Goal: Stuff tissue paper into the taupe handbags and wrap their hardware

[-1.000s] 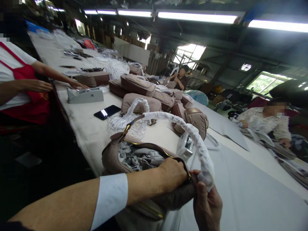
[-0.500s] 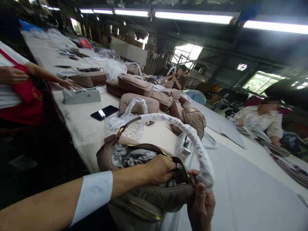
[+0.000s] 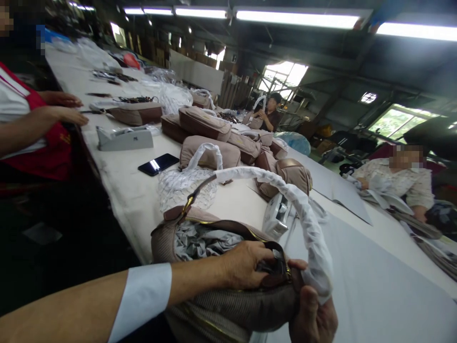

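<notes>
A taupe ribbed handbag (image 3: 250, 309) with a gold zip sits unzipped in front of me. Crumpled grey paper (image 3: 203, 240) fills its inside. Its handle (image 3: 285, 188), wrapped in white tissue, arches above the opening. My left hand (image 3: 248, 264) reaches into the right end of the opening, its fingers curled by the dark lining and zip edge; their tips are hidden. A pale band (image 3: 143, 297) wraps that forearm. My right hand (image 3: 314, 309) grips the bag's right end near the handle's base, thumb and fingers closed on it.
Beyond the bag lie a grey tape dispenser (image 3: 124, 139), a black phone (image 3: 159, 164), another dispenser (image 3: 276, 214) and a pile of several bags (image 3: 210, 152) on the white table (image 3: 121, 190). A person in a red apron (image 3: 53, 143) stands left; others sit across.
The view has shifted slightly, and both hands stay at the bag's right end. The person at the left has drawn a hand back from the tape dispenser.
</notes>
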Tool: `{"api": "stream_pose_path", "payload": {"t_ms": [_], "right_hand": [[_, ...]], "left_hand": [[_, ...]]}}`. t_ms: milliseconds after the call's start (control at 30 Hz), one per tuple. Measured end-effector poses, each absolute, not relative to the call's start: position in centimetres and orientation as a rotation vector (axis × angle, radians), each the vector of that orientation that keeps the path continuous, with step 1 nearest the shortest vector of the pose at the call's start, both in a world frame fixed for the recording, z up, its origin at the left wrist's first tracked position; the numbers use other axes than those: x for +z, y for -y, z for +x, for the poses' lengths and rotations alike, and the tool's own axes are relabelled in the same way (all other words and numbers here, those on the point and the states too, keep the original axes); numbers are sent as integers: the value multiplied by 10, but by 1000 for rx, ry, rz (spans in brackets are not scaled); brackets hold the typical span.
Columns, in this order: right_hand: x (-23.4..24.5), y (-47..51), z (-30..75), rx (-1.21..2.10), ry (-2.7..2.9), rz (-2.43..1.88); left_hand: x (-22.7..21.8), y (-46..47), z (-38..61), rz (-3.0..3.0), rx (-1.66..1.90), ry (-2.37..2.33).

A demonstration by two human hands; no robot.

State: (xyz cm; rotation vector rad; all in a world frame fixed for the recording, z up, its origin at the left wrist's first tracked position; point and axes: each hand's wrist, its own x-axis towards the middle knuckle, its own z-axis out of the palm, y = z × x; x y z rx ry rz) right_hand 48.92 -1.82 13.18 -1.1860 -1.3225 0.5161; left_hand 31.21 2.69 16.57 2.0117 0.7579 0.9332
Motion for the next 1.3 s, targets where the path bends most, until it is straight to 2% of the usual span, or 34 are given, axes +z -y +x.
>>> {"api": "stream_pose_path", "payload": {"t_ms": [167,300,433,667,867,1000,1133,1300], "right_hand": [[138,22,480,558,1210,-1120],[136,24,476,538,1196,-1145],[129,25,490,524,1280,-1160],[155,17,517,473,1942,-1142],[149,28,511,383,1755,-1263],[143,36,494,341,1574,-1309],[143,36,488,243,1493,-1316],[143,30,493,218,1324,-1379]], "left_hand": [[181,-18,306,1903,821,-1028],[187,-13,305,1706,726,-819],[185,-11,316,1499,722,-816],[186,-13,325,1404,640,-809],[185,-6,325,1311,779,-709],[196,4,326,1454,850,-788],[200,10,331,1979,1120,-1033],[176,8,322,2326,1036,-1158]]}}
